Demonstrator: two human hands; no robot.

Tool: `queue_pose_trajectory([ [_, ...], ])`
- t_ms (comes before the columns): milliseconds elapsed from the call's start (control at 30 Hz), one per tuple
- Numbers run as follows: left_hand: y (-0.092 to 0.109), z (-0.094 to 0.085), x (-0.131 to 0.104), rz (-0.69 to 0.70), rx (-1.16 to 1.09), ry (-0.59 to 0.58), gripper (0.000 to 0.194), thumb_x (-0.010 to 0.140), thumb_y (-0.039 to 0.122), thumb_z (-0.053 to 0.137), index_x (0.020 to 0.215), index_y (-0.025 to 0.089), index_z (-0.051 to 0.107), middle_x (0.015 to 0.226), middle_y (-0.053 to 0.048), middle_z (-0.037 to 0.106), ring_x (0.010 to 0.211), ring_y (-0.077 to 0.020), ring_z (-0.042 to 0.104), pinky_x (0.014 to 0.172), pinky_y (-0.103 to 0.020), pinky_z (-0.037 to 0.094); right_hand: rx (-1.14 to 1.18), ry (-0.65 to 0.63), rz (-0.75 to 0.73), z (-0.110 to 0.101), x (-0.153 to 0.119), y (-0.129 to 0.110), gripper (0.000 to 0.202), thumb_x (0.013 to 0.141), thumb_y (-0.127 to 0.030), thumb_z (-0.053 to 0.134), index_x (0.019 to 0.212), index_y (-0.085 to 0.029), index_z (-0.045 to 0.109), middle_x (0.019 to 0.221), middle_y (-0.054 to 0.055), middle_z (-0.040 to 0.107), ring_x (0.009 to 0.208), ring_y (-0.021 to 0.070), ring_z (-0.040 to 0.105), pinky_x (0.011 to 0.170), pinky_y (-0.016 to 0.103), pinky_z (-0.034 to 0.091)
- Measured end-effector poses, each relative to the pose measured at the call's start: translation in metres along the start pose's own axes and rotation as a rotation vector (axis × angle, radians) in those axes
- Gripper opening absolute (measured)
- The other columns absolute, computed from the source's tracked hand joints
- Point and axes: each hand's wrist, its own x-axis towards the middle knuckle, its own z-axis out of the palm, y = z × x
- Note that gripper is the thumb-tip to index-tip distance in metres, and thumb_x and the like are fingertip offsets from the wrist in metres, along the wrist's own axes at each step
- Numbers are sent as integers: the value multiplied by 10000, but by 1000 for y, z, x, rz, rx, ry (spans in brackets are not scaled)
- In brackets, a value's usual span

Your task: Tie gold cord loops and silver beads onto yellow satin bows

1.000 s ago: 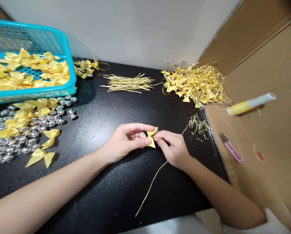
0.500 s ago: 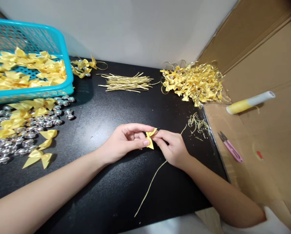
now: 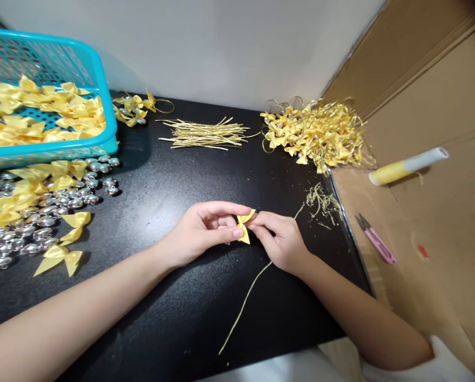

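Near the middle of the black table, my left hand [image 3: 205, 228] pinches a yellow ribbon bow [image 3: 244, 225] between thumb and fingers. My right hand [image 3: 281, 239] is closed at the bow's right side, its thumb and index finger pressed together; what they grip is too small to make out. A thin gold cord [image 3: 243, 305] runs from beneath my right hand toward the table's front edge. Silver beads [image 3: 76, 202] and loose yellow bows [image 3: 64, 257] lie to the left of my left hand.
A blue basket [image 3: 109, 114] of yellow bows stands back left. Behind the hands lie gold cords [image 3: 205, 133] and a heap of finished bows with loops [image 3: 317, 132]. Cord scraps [image 3: 322, 204] lie right; pink snips [image 3: 376, 241] and a tube [image 3: 408, 166] rest on cardboard [image 3: 428, 217].
Both hands keep nearly the same pose around the bow. The basket, beads and loose bows appear shifted slightly left in the view.
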Motion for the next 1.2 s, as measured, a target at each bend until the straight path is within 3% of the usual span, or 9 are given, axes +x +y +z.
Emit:
queue_pose_trajectory([
  [467, 0, -1, -1, 10, -6, -40, 262, 705, 197, 844, 952, 263, 791, 657, 20, 684, 592, -41, 583, 588, -120, 475, -23, 8, -28, 1, -1, 3, 162, 927, -122, 534, 819, -175, 642, 777, 13, 711, 689, 96, 662, 668, 188, 522],
  [1200, 1, 5, 0, 32, 101, 7, 246, 680, 170, 837, 915, 238, 805, 627, 12, 634, 550, -52, 507, 523, -149, 431, 55, 53, -16, 7, 0, -3, 169, 907, -95, 558, 783, -177, 638, 725, -12, 699, 636, 82, 647, 613, 177, 510],
])
